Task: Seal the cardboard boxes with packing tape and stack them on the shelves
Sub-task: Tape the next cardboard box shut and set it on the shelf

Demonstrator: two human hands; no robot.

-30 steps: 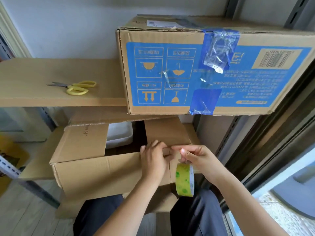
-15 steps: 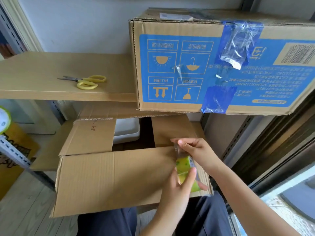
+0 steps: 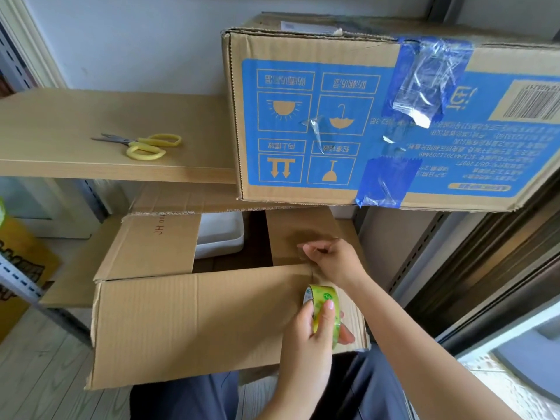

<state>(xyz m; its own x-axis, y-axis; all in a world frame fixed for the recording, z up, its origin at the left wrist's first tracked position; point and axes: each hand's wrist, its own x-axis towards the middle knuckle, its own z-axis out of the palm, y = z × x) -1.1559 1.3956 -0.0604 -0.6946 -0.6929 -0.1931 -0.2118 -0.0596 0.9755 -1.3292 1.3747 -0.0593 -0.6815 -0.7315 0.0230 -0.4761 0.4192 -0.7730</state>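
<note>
The left hand (image 3: pixel 306 338) is gripping the roll of packing tape (image 3: pixel 325 313), thumb and fingers curled round its green-printed rim, and is holding it on edge against the near flap of the open cardboard box (image 3: pixel 194 322). Just above that grip, the right hand (image 3: pixel 333 260) is pinching something small at the far right flap with curled fingers (the clear tape end, as far as the view lets one tell, though the strip itself is too faint to make out). The box is lying beneath both hands, its flaps spread apart, and a white container (image 3: pixel 219 234) is showing through the gap to the left of the right hand. Well above the hands, a sealed box with blue printing (image 3: pixel 348 122) is sitting on the shelf (image 3: pixel 75 140), with blue tape (image 3: pixel 391 183) running down its front. Yellow-handled scissors (image 3: pixel 145 144) are lying on that shelf, far up and to the left of the grip.
</note>
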